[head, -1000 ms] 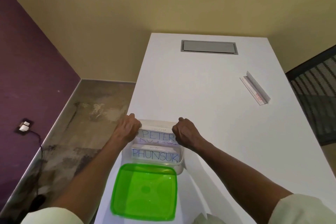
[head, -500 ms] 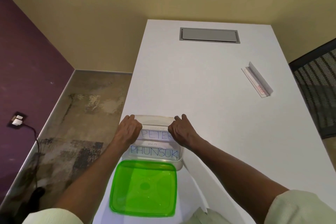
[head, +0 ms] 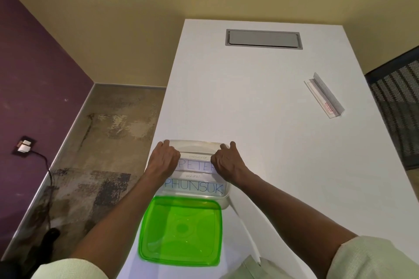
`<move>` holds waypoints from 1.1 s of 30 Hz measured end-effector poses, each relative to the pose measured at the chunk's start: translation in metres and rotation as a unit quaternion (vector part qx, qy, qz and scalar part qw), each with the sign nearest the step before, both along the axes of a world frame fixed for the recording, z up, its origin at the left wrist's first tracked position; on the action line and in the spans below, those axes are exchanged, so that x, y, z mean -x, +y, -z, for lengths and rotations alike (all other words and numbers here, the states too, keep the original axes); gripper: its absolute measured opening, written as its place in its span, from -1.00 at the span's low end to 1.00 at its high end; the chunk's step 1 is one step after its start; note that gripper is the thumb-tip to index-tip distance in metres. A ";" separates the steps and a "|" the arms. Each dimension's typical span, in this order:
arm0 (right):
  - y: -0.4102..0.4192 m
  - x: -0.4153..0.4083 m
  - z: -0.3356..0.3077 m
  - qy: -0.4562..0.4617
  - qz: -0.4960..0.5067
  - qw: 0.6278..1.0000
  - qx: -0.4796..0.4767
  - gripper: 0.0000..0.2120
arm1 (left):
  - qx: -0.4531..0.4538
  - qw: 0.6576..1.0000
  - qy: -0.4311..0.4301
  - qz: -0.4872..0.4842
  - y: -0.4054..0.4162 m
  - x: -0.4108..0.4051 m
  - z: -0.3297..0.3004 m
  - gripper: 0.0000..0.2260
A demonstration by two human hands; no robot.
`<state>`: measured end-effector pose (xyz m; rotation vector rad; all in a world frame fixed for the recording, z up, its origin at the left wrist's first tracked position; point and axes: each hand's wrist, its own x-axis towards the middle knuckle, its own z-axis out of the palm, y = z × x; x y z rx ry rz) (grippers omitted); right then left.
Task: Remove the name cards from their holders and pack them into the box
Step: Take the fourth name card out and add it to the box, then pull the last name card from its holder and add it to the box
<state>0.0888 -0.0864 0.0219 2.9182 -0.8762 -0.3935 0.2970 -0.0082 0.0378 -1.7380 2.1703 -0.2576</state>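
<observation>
A clear plastic box [head: 199, 143] sits at the near left edge of the white table [head: 260, 108]. Inside lie name cards: one reading PETER [head: 195, 166] toward the far side and one reading PHUNSUK [head: 195, 186] nearer me. My left hand [head: 163, 161] rests on the left end of the PETER card, fingers curled, knuckles at the box's far left corner. My right hand [head: 226, 162] presses on the card's right end, one finger touching the far rim. A clear empty card holder [head: 324, 98] lies at the right of the table.
The green translucent lid [head: 181, 231] lies flat just in front of the box, partly over the table edge. A grey cable hatch [head: 263, 38] is set into the far end. Bare floor with a socket [head: 23, 146] lies to the left; a black mesh chair [head: 399, 111] stands right.
Both hands have pushed the PETER card lower into the box, covering the card seen under it. My view has tilted so the table looks farther off.
</observation>
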 end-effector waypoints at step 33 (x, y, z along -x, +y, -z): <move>-0.002 0.128 -0.052 -0.174 0.111 0.973 0.100 -0.62 | 0.149 0.886 0.352 -0.264 -0.031 0.112 -0.067 -0.73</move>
